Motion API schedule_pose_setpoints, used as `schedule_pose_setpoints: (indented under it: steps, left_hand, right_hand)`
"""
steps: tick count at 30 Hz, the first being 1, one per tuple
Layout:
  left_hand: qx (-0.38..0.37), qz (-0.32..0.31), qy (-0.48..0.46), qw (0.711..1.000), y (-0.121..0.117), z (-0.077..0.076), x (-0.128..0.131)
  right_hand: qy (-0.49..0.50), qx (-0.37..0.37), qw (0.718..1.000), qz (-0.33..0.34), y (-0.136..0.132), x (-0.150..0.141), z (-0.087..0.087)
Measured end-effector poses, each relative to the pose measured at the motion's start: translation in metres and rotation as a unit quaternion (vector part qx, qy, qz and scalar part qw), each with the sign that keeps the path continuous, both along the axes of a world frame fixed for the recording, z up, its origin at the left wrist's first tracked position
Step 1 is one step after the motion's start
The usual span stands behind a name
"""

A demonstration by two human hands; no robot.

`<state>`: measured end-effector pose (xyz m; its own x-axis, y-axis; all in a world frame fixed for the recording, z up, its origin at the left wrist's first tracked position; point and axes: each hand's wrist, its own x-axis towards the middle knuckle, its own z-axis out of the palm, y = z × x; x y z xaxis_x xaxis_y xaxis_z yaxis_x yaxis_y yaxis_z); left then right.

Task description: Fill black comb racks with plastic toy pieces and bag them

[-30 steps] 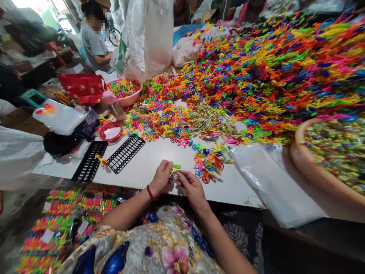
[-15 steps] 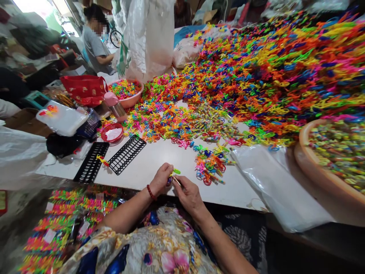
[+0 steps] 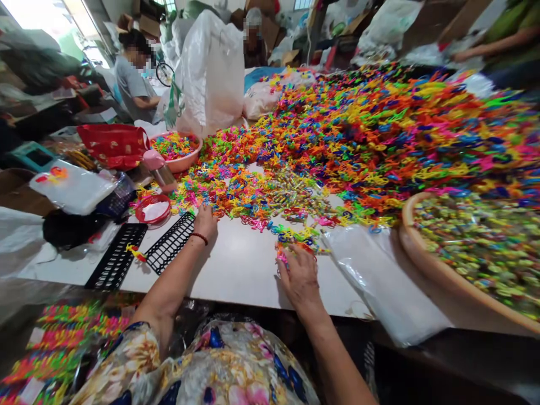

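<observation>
White worktable (image 3: 240,267), workshop behind; bright plastic pieces (image 3: 379,140) heaped across the far side

- Far left on the table: a slotted black rack (image 3: 116,256), then a second black rack (image 3: 171,242); a yellow-and-red piece (image 3: 135,253) lies between them, near their edges.
- Left hand (image 3: 206,224): just beside the second rack, fingertips at the near edge of the spread pieces. Cannot tell whether they are closed on one.
- Right hand (image 3: 301,275): fingers curved over a small cluster (image 3: 291,232), set nearer the person than the main heap. Grip hidden; cannot tell.
- Right: clear plastic bags (image 3: 379,281), then a filled tub (image 3: 407,225).
- Handling, my judgement: pieces look thin and tangle-prone. Best pinched singly by fingertips and teased free, not tugged; left forearm kept clear of the rack.
</observation>
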<state>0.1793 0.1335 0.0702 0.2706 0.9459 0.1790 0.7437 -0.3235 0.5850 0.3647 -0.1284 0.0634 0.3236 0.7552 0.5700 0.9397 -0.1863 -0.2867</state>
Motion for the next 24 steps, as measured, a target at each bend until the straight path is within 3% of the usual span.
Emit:
schedule_pose_setpoints:
  steps: [3,6,8,10,12,16,19,24]
  left_hand:
    - [0.015,-0.022,0.003,1.000,0.003,-0.004,0.000]
    - [0.029,-0.028,-0.056,0.998,-0.003,-0.004,-0.003]
    - [-0.004,-0.015,-0.122,0.992,-0.012,-0.003,-0.005]
    - [-0.096,-0.005,-0.201,0.975,-0.025,-0.003,-0.006]
    - [-0.230,-0.007,-0.295,0.927,-0.042,-0.005,-0.007]
    - [-0.447,-0.031,-0.465,0.764,-0.079,-0.007,-0.006]
    - [-0.521,-0.035,-0.535,0.664,-0.099,-0.007,-0.007]
    - [-0.573,-0.054,-0.596,0.560,-0.112,-0.003,-0.012]
  right_hand:
    - [0.002,-0.011,1.000,0.029,0.012,0.019,-0.007]
    - [-0.004,-0.056,0.998,0.003,0.030,0.065,-0.002]
    - [-0.010,-0.120,0.992,-0.046,0.045,0.098,0.006]
    - [-0.010,-0.206,0.973,-0.103,0.063,0.123,0.015]
    - [-0.002,-0.291,0.948,-0.131,0.082,0.136,0.021]
    - [-0.011,-0.361,0.928,-0.088,0.120,0.130,0.018]
    - [-0.028,-0.361,0.930,-0.065,0.139,0.118,0.009]
    - [-0.046,-0.376,0.925,-0.019,0.149,0.110,0.002]
